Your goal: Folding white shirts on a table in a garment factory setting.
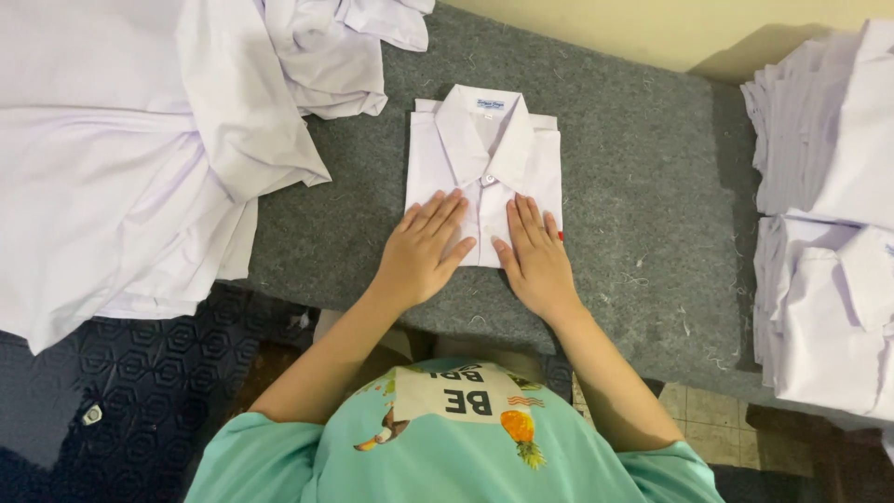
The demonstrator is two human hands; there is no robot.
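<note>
A white collared shirt [484,154] lies folded into a neat rectangle on a grey felt-covered table [633,205], collar pointing away from me. My left hand [421,250] rests flat on the shirt's lower left part, fingers spread. My right hand [535,256] lies flat on the lower right part, palm down. Both hands press on the fabric and hold nothing.
A loose heap of unfolded white shirts [140,140] covers the table's left side. Two stacks of folded white shirts [824,233] stand at the right edge. A dark patterned mat [121,382] lies below left, and a yellowish wall runs behind the table.
</note>
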